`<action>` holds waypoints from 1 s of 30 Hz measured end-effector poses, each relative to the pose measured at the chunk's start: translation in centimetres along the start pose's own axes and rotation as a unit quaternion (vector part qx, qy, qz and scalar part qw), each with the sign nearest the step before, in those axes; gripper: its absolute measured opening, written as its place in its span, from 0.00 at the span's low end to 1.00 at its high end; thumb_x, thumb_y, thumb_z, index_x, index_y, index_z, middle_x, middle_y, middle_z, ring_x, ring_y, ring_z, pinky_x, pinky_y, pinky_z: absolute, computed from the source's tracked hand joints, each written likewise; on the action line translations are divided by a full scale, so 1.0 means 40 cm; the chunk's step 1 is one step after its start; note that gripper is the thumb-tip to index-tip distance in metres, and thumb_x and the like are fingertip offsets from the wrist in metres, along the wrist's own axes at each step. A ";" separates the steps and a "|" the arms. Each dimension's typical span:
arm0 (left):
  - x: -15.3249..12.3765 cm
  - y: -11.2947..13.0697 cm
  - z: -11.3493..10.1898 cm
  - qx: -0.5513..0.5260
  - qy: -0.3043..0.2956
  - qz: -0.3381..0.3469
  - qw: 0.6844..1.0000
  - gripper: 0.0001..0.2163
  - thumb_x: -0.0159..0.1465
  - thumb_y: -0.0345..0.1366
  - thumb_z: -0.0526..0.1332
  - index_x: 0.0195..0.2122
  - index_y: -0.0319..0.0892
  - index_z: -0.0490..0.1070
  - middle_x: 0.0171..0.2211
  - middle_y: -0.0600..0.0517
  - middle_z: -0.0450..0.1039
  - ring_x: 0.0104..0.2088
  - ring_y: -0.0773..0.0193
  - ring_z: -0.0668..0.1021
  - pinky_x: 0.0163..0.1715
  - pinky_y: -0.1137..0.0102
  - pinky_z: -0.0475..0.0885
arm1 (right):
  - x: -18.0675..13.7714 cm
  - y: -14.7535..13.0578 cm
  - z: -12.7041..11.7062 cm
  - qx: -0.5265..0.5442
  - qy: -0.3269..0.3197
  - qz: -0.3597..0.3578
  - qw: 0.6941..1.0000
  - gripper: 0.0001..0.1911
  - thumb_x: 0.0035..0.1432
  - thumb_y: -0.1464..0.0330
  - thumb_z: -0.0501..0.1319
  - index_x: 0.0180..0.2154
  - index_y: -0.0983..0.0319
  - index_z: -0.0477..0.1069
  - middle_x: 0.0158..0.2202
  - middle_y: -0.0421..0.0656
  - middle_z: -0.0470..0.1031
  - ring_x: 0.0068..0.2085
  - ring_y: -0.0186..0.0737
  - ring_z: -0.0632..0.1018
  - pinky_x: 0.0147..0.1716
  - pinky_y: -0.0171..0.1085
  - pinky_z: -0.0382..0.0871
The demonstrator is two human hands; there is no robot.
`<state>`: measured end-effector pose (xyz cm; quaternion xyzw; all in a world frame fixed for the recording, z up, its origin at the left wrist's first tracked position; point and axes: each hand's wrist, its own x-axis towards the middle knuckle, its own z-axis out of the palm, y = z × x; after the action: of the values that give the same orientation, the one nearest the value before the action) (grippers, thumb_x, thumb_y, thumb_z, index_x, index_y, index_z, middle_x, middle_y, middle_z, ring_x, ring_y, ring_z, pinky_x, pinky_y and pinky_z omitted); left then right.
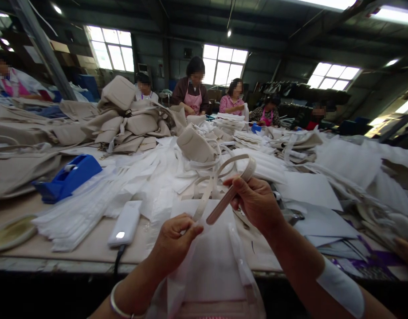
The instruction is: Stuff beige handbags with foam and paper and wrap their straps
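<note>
My right hand [255, 201] is closed on a beige strap [224, 204], whose free end points down and left. Above the hand this strap bends round in a loop. My left hand [174, 239] pinches the low end of another length of beige strap [204, 199]; its fingertips partly hide the grip. Whether both lengths belong to one strap I cannot tell. Below and between my hands lies a bag in white wrapping [213, 266], at the table's front edge, with a beige part showing at its bottom.
A blue tape dispenser [69, 177], white foam strips [87, 208] and a white device with a black cable [126, 223] lie to the left. Beige bags [142, 124] are heaped behind. White sheets [310, 190] lie right. Several people work across the table; another hand shows far right.
</note>
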<state>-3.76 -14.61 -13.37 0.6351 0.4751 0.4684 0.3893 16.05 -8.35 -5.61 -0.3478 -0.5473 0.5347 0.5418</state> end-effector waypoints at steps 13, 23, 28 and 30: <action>0.003 0.006 -0.004 -0.009 -0.040 -0.048 0.998 0.17 0.61 0.43 0.62 0.19 0.40 0.67 0.21 0.58 0.62 0.26 0.69 0.66 0.30 0.72 0.61 | 0.016 0.035 0.017 0.008 -0.017 -0.039 0.999 0.15 0.58 0.57 0.64 0.34 0.64 0.78 0.18 0.38 0.68 0.18 0.28 0.65 0.18 0.31 0.54; 0.004 0.025 -0.016 -0.060 -0.087 -0.128 0.986 0.13 0.60 0.41 0.62 0.23 0.39 0.74 0.20 0.57 0.66 0.24 0.70 0.65 0.26 0.74 0.60 | 0.015 0.055 0.015 0.001 -0.027 -0.032 0.999 0.16 0.58 0.57 0.63 0.33 0.63 0.79 0.17 0.37 0.66 0.18 0.29 0.64 0.19 0.32 0.52; 0.006 0.029 -0.017 -0.046 -0.083 -0.114 0.989 0.13 0.60 0.42 0.62 0.24 0.39 0.74 0.21 0.57 0.64 0.25 0.70 0.64 0.27 0.74 0.59 | 0.000 0.070 0.023 -0.025 -0.032 -0.034 0.999 0.15 0.59 0.58 0.63 0.33 0.62 0.79 0.18 0.37 0.65 0.19 0.29 0.63 0.19 0.32 0.52; 0.006 0.027 -0.016 -0.043 -0.080 -0.102 0.991 0.13 0.61 0.42 0.61 0.24 0.39 0.73 0.22 0.57 0.64 0.26 0.69 0.64 0.28 0.74 0.59 | -0.020 0.085 0.034 -0.047 -0.033 -0.042 0.997 0.14 0.59 0.58 0.62 0.34 0.61 0.80 0.22 0.39 0.69 0.22 0.30 0.66 0.21 0.32 0.58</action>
<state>-4.11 -14.60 -12.15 0.6012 0.4843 0.3941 0.4986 14.21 -8.76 -8.84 -0.3312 -0.6039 0.4963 0.5284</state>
